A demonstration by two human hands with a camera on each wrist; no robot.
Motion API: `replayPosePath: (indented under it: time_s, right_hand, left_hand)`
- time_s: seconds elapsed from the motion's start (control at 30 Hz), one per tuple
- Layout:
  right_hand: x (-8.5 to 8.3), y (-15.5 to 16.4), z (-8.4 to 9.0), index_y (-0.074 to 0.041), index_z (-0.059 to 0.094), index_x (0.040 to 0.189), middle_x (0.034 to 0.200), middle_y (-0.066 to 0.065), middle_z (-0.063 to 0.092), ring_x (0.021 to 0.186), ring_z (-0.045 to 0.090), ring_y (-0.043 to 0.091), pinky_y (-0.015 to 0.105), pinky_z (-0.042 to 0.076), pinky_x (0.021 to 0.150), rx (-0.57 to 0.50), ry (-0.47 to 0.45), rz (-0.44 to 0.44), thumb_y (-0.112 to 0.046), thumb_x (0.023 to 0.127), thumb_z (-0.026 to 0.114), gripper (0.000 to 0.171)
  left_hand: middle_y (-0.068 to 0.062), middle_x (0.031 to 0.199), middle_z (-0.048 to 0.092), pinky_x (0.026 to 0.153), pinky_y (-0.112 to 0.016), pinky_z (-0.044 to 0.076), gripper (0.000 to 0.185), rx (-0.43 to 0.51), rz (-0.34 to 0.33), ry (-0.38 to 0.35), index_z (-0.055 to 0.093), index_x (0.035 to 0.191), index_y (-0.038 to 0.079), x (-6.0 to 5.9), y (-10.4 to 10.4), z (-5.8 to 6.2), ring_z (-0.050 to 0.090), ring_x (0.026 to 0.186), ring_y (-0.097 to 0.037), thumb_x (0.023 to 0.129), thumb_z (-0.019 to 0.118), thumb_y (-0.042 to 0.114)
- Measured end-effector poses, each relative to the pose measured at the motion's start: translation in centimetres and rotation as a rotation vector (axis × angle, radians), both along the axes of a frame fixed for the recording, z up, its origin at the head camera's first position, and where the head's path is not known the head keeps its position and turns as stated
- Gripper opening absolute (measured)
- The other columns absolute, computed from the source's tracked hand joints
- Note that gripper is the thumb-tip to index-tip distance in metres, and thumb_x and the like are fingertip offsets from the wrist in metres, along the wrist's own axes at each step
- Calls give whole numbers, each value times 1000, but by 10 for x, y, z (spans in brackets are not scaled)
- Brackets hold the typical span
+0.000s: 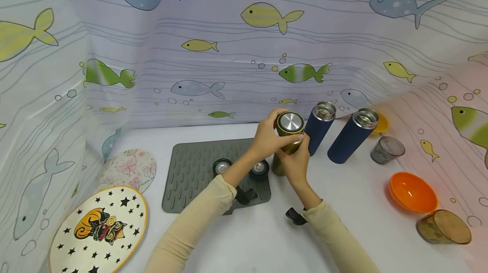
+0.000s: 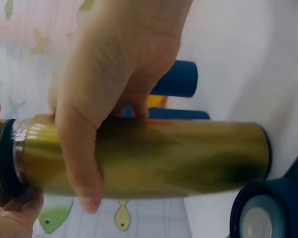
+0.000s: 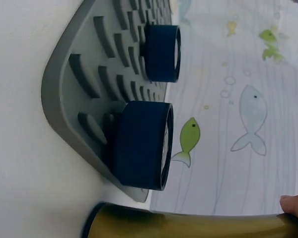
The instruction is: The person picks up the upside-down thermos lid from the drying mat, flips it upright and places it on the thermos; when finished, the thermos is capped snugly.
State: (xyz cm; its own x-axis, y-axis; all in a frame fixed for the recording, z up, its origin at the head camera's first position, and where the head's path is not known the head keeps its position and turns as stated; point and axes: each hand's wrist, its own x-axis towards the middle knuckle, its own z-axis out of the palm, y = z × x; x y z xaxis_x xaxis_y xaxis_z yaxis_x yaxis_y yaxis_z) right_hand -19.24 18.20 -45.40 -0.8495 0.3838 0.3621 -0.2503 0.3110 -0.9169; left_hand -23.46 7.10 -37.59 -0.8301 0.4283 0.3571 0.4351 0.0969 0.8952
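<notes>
Two hands meet on one gold flask (image 1: 286, 146), which stands upright on the white table (image 1: 343, 205) at the right edge of the grey ridged mat (image 1: 190, 171). Left hand (image 1: 267, 137): fingers curled around the upper body, just below the lid (image 1: 290, 123). Right hand (image 1: 295, 162): wrapped around the lower body. Flask: brushed gold shell, dark collar, steel-topped lid; no writing is legible. Two dark lids (image 1: 259, 169) lie on the mat just beside it. Two navy flasks (image 1: 352, 135) stand open to its right, with an orange bowl (image 1: 412, 192) nearer.
</notes>
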Motion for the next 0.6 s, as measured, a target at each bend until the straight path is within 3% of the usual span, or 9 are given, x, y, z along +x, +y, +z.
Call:
replayPosePath:
  time_s: [0.07,0.23,0.37,0.47,0.6]
  right_hand:
    - [0,-1,0,1,38,137,133,25,55,116,58,41,53,48,97,-11,-1,2,4,77,78,72]
    - [15,-11,26,9,37,132,129,33,54,116,57,46,56,47,97,-8,-5,7,14,77,68,64]
    - [21,-13,34,9,37,132,129,34,54,116,57,46,56,47,97,-3,11,11,13,77,70,65]
    - [21,-14,36,9,35,134,130,32,54,118,57,45,54,46,99,-11,2,19,11,77,72,67]
    - [20,-15,35,11,36,133,128,32,54,118,56,44,53,45,100,-14,-2,27,11,78,72,66]
  left_hand:
    - [-11,129,60,100,-29,50,71,-23,6,-1,47,140,8,1,4,-3,62,117,-24,80,83,20]
    - [-11,129,61,95,-30,53,72,-78,15,-7,47,141,9,1,8,-11,61,117,-25,81,83,24]
    - [-12,136,57,101,-37,50,73,-70,-94,-33,42,147,10,-7,4,-17,59,122,-25,84,79,19]
    - [-14,148,43,111,-43,42,84,-71,-154,-61,31,155,14,-14,1,-17,47,134,-27,84,76,16]
    - [-13,148,32,113,-46,37,102,-83,-96,-74,17,159,22,-14,2,-18,37,138,-29,79,80,20]
